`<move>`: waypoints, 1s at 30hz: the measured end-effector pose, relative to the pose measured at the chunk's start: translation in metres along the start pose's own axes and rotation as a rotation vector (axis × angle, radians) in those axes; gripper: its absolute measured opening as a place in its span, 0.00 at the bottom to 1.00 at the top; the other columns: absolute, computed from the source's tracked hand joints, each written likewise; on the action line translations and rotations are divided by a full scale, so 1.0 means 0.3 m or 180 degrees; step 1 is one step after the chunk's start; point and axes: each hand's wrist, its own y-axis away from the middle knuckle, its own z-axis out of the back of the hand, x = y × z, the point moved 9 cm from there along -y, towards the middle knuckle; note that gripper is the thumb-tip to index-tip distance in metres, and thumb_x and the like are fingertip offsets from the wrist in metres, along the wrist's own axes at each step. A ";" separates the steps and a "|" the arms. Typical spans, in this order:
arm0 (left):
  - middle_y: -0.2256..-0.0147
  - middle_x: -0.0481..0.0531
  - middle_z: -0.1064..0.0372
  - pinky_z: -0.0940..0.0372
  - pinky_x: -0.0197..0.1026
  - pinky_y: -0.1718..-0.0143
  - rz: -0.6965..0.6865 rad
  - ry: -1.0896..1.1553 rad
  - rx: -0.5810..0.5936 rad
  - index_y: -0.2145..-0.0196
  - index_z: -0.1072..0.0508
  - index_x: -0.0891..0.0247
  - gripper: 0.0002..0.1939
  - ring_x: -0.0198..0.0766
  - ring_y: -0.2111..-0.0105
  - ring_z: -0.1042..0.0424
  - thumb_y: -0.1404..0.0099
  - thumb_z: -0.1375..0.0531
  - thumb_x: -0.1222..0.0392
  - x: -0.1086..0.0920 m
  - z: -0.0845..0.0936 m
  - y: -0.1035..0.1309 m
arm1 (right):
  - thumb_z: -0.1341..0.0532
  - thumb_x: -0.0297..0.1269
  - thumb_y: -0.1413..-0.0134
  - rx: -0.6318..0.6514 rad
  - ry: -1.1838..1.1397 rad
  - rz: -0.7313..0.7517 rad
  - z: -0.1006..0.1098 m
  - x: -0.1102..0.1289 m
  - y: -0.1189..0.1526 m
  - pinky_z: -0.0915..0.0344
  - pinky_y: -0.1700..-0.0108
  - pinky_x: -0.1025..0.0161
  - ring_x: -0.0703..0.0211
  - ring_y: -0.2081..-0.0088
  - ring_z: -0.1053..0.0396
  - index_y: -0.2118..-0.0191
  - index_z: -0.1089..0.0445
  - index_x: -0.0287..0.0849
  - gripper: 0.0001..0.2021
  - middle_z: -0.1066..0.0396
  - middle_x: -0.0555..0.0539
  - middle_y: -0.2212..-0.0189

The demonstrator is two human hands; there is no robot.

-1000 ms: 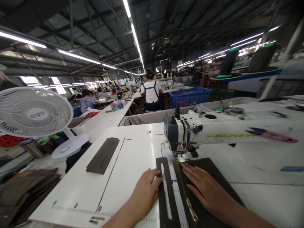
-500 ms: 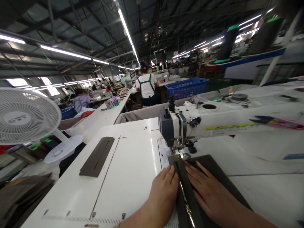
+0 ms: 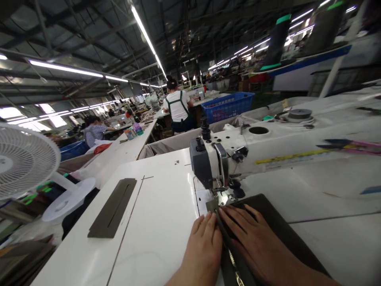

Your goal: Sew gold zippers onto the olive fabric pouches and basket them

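My left hand (image 3: 204,247) lies flat along the left edge of a strip with a gold zipper (image 3: 233,260), fingertips just below the presser foot. Fingers stretched forward, my right hand (image 3: 255,237) presses on the dark olive fabric (image 3: 285,222) right of the zipper. The fabric's front end sits at the needle area of a white sewing machine (image 3: 214,169). A second olive fabric piece (image 3: 114,208) with a long slit lies flat on the white table to the left, apart from both hands.
A white fan (image 3: 28,159) stands at the left of the white sewing table (image 3: 160,222). Scissors (image 3: 351,145) with pink handles lie on the machine arm. Thread cones (image 3: 276,41) stand at upper right. A blue basket (image 3: 228,107) and a seated person (image 3: 177,106) are ahead.
My view has shifted slightly right. Both hands stay on the zipper strip near the presser foot; the strip beneath them now looks more folded along the zipper.
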 end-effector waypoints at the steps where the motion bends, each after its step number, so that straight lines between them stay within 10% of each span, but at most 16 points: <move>1: 0.54 0.63 0.31 0.33 0.50 0.52 -0.0012 0.0004 -0.0041 0.62 0.29 0.70 0.17 0.46 0.51 0.33 0.30 0.57 0.69 0.003 0.002 0.000 | 0.47 0.34 0.45 -0.0032 0.0024 0.0003 -0.001 0.004 -0.005 0.47 0.47 0.49 0.52 0.48 0.39 0.39 0.49 0.41 0.27 0.37 0.44 0.46; 20: 0.52 0.57 0.32 0.35 0.43 0.51 -0.0788 -0.0004 0.0366 0.44 0.39 0.61 0.20 0.43 0.53 0.31 0.32 0.54 0.65 0.064 -0.018 0.046 | 0.52 0.46 0.39 0.0441 -0.0607 -0.0370 0.013 -0.031 -0.050 0.48 0.47 0.43 0.46 0.48 0.39 0.41 0.43 0.48 0.22 0.36 0.40 0.47; 30: 0.48 0.63 0.36 0.33 0.46 0.52 -0.0475 -0.0094 0.0522 0.51 0.34 0.69 0.17 0.45 0.48 0.35 0.33 0.56 0.70 0.016 0.013 -0.007 | 0.50 0.32 0.44 0.0132 -0.0051 -0.0057 0.014 0.000 -0.002 0.50 0.43 0.47 0.50 0.42 0.46 0.39 0.48 0.35 0.26 0.41 0.40 0.43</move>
